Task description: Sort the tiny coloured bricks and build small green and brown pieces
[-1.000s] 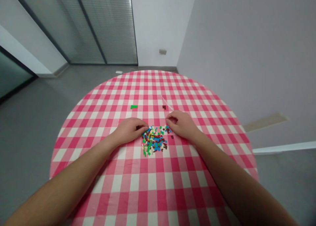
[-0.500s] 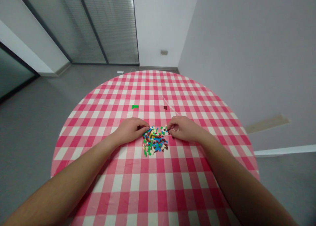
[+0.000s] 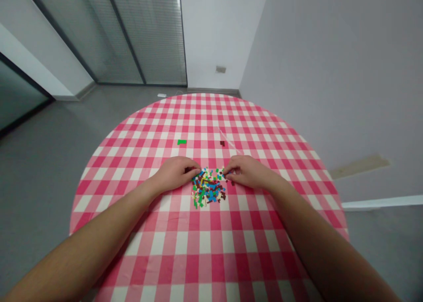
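Observation:
A loose pile of small building bricks (image 3: 208,189) in green, blue, brown, cream and yellow lies between my two hands. At its upper left edge, my left hand (image 3: 176,174) has thumb and forefinger brought together against the bricks. My right hand (image 3: 247,172) is at the upper right edge, its fingertips pinched beside a few scattered brown and blue pieces. Whatever either pinch holds is too small to make out. Farther back lie a flat green brick piece (image 3: 181,141) on the left and a small brown brick piece (image 3: 222,143) on the right.
The round table wears a red and white checked cloth (image 3: 205,244). A pale strip or crease (image 3: 228,138) runs across the cloth behind my right hand. Beyond the table are a glass partition (image 3: 158,38) and a grey wall (image 3: 330,64).
My right hand's fingertips have drawn closer together at the edge of the pile. My left hand holds its place, and the whole view has shifted slightly.

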Demonstrator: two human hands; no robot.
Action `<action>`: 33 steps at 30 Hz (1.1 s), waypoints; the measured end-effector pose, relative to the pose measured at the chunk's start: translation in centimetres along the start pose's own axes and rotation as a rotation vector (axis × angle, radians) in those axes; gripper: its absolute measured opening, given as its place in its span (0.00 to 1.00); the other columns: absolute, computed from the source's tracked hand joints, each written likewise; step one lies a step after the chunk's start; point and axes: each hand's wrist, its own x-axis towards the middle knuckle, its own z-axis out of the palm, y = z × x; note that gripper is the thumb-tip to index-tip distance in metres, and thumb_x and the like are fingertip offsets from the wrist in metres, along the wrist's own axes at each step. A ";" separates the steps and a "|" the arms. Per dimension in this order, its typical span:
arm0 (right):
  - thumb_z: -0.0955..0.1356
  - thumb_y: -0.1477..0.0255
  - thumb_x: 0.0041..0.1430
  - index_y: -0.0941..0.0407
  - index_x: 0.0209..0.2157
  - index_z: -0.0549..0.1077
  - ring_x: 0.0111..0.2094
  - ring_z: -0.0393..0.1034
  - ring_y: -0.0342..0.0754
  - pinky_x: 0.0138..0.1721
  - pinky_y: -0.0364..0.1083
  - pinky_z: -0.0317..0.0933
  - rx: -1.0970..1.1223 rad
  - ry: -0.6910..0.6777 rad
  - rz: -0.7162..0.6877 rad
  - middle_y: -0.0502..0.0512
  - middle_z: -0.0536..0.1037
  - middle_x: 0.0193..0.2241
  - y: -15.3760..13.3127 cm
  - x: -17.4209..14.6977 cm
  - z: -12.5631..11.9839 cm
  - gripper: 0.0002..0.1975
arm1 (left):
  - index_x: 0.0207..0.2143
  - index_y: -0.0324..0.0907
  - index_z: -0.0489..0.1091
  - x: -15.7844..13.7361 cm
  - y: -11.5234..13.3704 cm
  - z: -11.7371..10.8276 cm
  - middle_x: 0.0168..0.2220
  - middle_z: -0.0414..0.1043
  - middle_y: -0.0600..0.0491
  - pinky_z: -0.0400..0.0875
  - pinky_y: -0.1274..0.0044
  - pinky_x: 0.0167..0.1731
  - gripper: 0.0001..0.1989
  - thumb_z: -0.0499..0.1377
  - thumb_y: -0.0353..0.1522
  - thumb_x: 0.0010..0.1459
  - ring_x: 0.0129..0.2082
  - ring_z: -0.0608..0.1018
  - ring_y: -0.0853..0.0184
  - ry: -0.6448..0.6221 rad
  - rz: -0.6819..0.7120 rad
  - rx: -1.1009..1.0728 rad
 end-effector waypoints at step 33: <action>0.69 0.76 0.49 0.56 0.30 0.80 0.30 0.73 0.47 0.31 0.44 0.63 0.082 0.130 0.063 0.54 0.80 0.28 0.9 0.3 0.6 0.06 | 0.38 0.44 0.77 0.0 0.1 0.0 0.37 0.80 0.53 0.66 0.77 0.34 0.14 0.53 0.38 0.66 0.36 0.78 0.65 0.008 0.002 -0.003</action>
